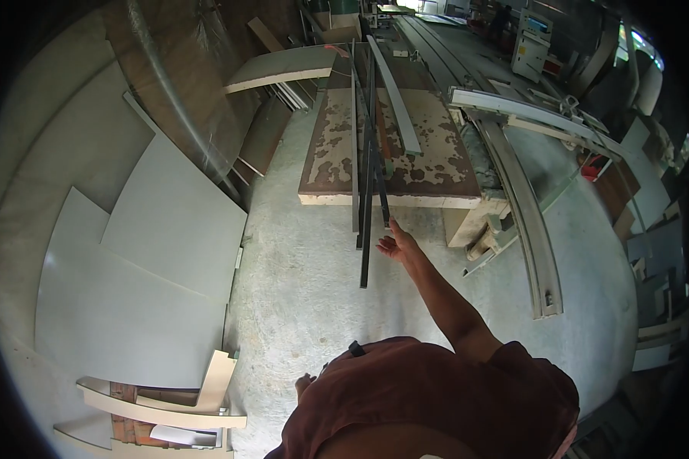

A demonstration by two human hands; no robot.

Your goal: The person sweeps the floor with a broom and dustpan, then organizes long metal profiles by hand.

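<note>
Black slender strip (383, 200), end at right hand (396, 243), pinch uncertain, left hand (305, 384) unclear

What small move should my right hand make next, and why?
Probably close the right hand more fully on the near end of the dark strip beside it: that end juts past the worktable, the hand is at it but looks only loosely curled, and the left hand is down low, away from it.

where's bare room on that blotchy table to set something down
The blotchy brown-and-cream tabletop is bare between its left edge and the thin grey strip, and between the wide whitish strip and the right edge; long black bars crowd the middle.
</note>
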